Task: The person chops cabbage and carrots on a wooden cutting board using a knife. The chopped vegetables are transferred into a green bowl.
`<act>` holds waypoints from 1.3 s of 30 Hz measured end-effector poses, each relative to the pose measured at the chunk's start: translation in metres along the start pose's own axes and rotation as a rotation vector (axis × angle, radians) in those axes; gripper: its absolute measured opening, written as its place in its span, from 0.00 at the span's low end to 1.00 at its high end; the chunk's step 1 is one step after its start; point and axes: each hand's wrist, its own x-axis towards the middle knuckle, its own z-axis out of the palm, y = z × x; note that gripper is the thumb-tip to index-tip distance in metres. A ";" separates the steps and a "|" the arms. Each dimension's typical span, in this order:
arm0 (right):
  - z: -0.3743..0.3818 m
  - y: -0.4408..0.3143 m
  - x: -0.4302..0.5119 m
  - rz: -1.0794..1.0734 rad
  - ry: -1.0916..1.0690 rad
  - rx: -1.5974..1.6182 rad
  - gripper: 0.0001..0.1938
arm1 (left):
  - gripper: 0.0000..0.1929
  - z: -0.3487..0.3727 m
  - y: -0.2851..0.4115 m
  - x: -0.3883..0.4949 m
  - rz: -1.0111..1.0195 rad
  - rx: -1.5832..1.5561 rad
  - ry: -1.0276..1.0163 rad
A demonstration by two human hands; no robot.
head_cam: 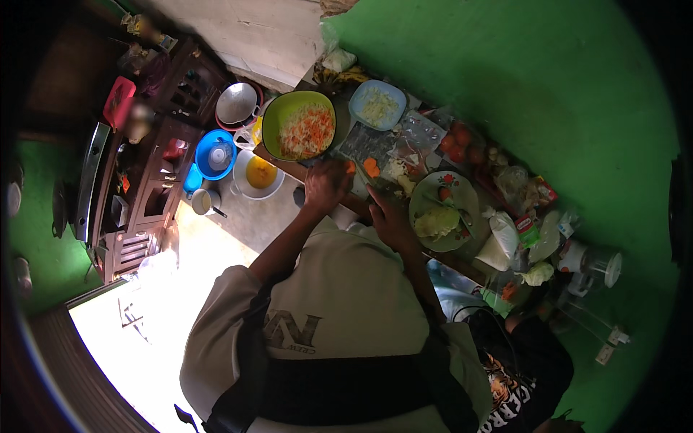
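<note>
My left hand (327,185) grips a carrot (351,167) whose cut orange end shows at the fingertips. In my right hand (391,221) is a knife (361,174), its blade lying close against that carrot end. Just beyond the blade are cut carrot slices (371,167) on a dark board (368,145). Shredded carrot and pale shreds fill part of a green bowl (269,129) beyond my left hand. To the right of my right hand sits a floral plate (460,189) bearing a leafy cabbage piece (437,222) and a tomato.
A light-blue container (354,97) holds chopped pale vegetable. Tomatoes (457,142) and bagged goods line the green wall. Bananas (346,74) lie at the far corner. A blue basin (200,162) and a saucepan (203,201) stand on the floor at left. Another person (520,373) is at lower right.
</note>
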 end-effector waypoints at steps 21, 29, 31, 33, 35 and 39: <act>0.052 0.014 -0.007 -0.052 0.172 -0.224 0.32 | 0.12 0.011 0.015 0.001 0.057 0.132 0.120; 0.052 0.005 -0.003 -0.212 0.309 -0.285 0.34 | 0.14 0.011 0.015 0.003 -0.004 0.146 0.054; 0.051 0.007 -0.004 -0.251 0.386 -0.375 0.35 | 0.14 0.014 0.018 0.006 0.029 0.120 0.051; 0.054 0.016 -0.003 -0.246 0.347 -0.383 0.35 | 0.13 0.011 0.018 0.004 0.027 0.115 0.063; 0.058 0.020 -0.004 -0.133 0.225 -0.271 0.35 | 0.13 0.008 0.018 0.003 0.017 0.107 0.073; 0.062 0.025 -0.005 -0.131 0.275 -0.363 0.36 | 0.12 0.009 0.019 0.005 0.038 0.071 0.080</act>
